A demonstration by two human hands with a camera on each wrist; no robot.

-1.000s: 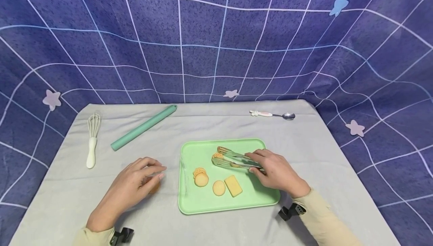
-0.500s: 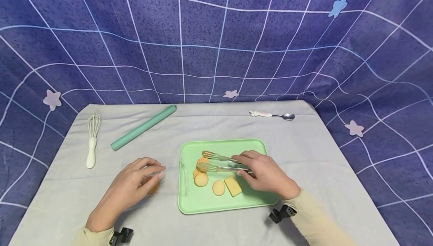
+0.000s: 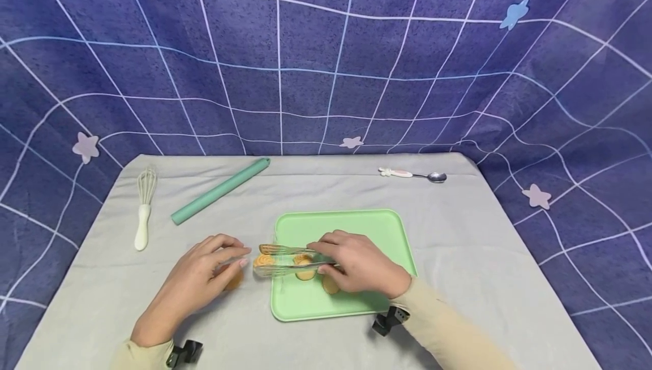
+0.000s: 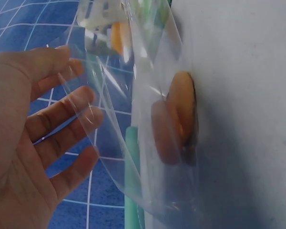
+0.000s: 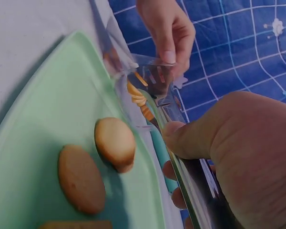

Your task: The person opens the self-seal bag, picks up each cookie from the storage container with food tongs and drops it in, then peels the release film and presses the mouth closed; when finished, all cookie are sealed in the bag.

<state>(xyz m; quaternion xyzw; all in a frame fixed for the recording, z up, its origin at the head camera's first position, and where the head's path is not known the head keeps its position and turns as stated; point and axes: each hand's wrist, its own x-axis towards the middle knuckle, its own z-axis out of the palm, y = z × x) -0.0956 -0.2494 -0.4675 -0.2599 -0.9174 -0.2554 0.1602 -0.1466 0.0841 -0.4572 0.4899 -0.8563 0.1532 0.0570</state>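
My left hand (image 3: 191,285) pinches the rim of a clear plastic bag (image 4: 114,162) between thumb and index finger, holding its mouth up. Brown cookies (image 4: 182,107) lie low inside the bag. My right hand (image 3: 359,262) grips metal tongs (image 3: 290,268), with a swirl cookie (image 3: 264,261) between their slotted ends. In the right wrist view, the tong ends and swirl cookie are at the bag's mouth, close to the left fingers. Under the right hand is a green tray (image 3: 356,220) with round cookies (image 5: 114,140) on it; the hand partly hides them.
A white whisk (image 3: 143,226) and a green rolling pin (image 3: 221,190) lie at the back left. A spoon (image 3: 435,177) with a white handle lies at the back right. Behind the table hangs a blue patterned cloth (image 3: 305,93).
My right hand has carried the tongs and swirl cookie left across the tray, past its left edge to the bag. My left hand has stayed about where it was.
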